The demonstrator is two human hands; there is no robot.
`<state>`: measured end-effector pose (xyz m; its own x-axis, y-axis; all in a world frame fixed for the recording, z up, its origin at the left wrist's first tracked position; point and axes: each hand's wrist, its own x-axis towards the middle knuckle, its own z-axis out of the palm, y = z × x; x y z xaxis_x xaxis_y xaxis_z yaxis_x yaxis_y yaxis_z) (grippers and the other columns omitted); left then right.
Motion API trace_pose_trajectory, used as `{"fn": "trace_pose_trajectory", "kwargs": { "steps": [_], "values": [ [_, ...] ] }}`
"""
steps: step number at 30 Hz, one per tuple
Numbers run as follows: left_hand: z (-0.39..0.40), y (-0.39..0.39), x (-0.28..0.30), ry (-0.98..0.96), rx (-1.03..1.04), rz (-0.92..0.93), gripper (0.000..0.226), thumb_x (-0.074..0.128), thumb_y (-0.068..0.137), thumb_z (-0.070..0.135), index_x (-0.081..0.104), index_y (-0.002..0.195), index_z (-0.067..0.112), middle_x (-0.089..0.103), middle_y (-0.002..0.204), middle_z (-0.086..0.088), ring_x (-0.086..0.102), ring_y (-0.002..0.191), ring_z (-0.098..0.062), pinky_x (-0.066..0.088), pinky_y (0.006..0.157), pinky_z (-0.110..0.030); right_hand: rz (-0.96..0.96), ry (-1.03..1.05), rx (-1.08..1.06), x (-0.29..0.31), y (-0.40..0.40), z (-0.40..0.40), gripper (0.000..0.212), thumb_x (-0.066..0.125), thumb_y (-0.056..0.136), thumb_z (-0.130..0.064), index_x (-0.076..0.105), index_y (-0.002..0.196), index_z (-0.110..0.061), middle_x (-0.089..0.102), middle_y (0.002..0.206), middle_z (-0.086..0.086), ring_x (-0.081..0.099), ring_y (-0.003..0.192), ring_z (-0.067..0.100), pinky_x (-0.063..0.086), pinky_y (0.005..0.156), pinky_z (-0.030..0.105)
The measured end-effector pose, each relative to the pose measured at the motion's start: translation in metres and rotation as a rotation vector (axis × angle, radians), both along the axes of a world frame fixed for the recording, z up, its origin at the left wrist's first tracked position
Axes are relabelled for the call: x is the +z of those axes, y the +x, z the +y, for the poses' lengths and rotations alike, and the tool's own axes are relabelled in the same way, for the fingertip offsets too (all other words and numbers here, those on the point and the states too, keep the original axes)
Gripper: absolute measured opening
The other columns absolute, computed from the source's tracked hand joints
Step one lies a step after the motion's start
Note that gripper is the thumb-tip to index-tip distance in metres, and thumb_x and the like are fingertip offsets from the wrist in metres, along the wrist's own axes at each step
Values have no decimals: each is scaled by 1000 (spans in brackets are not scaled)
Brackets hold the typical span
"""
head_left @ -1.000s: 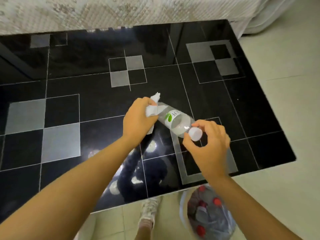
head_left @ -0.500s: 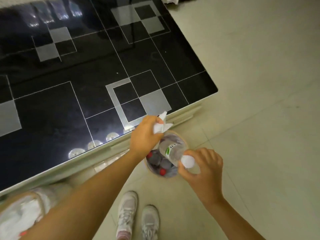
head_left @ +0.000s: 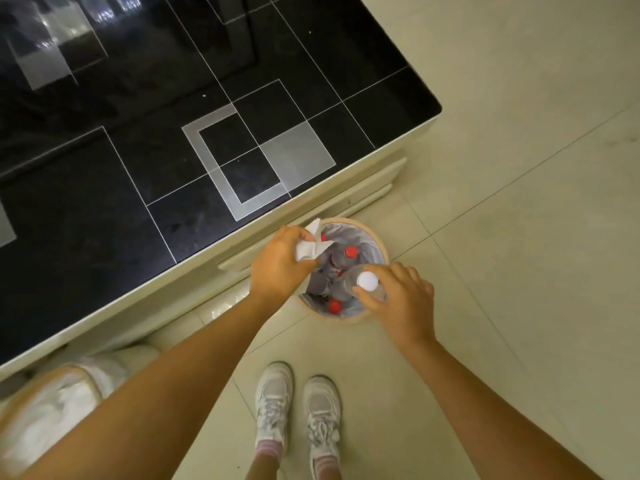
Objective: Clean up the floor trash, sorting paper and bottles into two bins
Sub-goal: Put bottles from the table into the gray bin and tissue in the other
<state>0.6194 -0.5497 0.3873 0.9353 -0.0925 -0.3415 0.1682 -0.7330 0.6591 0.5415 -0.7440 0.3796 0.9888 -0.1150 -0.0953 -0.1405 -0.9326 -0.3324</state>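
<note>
A round bin [head_left: 375, 241] lined with a grey bag stands on the floor by the table; several clear bottles with red caps lie inside. My right hand [head_left: 401, 303] holds a clear plastic bottle [head_left: 367, 281] with a white cap by its neck, cap up, over the bin's mouth. My left hand [head_left: 280, 266] grips a crumpled white paper [head_left: 310, 245] at the bin's left rim. A second bin [head_left: 52, 414] with white paper in it shows blurred at the lower left, partly hidden by my left arm.
A low table with a glossy black tiled top [head_left: 173, 133] and cream edge fills the upper left, right beside the bottle bin. Beige floor tiles [head_left: 519, 202] spread to the right. My two white sneakers [head_left: 298, 410] stand just below the bin.
The view swung from the tabletop down to the floor. Both hands carried the bottle and paper off the table, and the bottle now hangs cap up over the bottle bin.
</note>
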Motion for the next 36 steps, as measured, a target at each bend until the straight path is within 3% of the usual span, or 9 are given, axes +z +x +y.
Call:
{"fn": "trace_pose_trajectory", "kwargs": {
  "steps": [4, 8, 12, 16, 21, 25, 29, 36],
  "values": [
    [10, 1, 4, 4, 44, 28, 33, 76, 76, 33, 59, 104, 27, 58, 112, 7, 58, 95, -17, 51, 75, -30, -37, 66, 56, 10, 13, 1, 46, 57, 78, -56, 66, 111, -27, 67, 81, -1, 63, 68, 23, 47, 51, 32],
    [23, 2, 21, -3, 68, 1, 31, 73, 79, 33, 57, 106, 30, 58, 115, 7, 55, 94, -17, 50, 73, -28, -104, 149, 47, 31, 28, 9, 35, 63, 79, -42, 66, 108, -22, 69, 91, 1, 65, 76, 27, 50, 59, 34],
    [40, -3, 41, -11, 142, -31, 30, 73, 79, 35, 56, 104, 32, 55, 115, 10, 54, 94, -15, 52, 78, -35, -107, 127, 148, 50, 42, 33, 40, 50, 78, -46, 63, 106, -21, 65, 103, 1, 62, 88, 25, 47, 67, 32],
    [66, -15, 60, -10, 216, -64, 29, 72, 78, 35, 55, 102, 33, 50, 107, 15, 54, 91, -15, 51, 73, -34, -129, 138, 257, 66, 49, 68, 37, 52, 78, -41, 64, 107, -22, 61, 111, -2, 57, 99, 21, 41, 79, 28],
    [117, -38, 70, -6, 356, -96, 28, 72, 77, 29, 55, 99, 34, 53, 104, 17, 55, 89, -13, 49, 73, -33, -137, 200, 378, 74, 46, 127, 37, 52, 78, -39, 64, 108, -20, 59, 117, 1, 58, 102, 25, 49, 82, 41],
    [169, -71, 70, -12, 496, -90, 27, 71, 77, 29, 55, 97, 35, 53, 103, 16, 53, 86, -11, 49, 74, -33, -131, 227, 467, 72, 34, 182, 38, 57, 74, -36, 66, 108, -21, 60, 117, 1, 59, 102, 26, 50, 81, 41],
    [225, -118, 57, -41, 616, -61, 26, 71, 77, 29, 54, 96, 35, 56, 99, 13, 57, 88, -15, 53, 74, -38, -123, 218, 579, 68, 13, 234, 41, 50, 75, -40, 66, 108, -21, 60, 114, 2, 59, 101, 26, 48, 81, 38],
    [326, -215, 27, 25, 801, 53, 28, 68, 83, 32, 53, 107, 29, 51, 109, 9, 53, 88, -16, 43, 70, -29, -25, 170, 752, 51, -40, 316, 32, 58, 77, -34, 64, 105, -21, 59, 111, 1, 58, 99, 23, 46, 80, 35]
  ]
}}
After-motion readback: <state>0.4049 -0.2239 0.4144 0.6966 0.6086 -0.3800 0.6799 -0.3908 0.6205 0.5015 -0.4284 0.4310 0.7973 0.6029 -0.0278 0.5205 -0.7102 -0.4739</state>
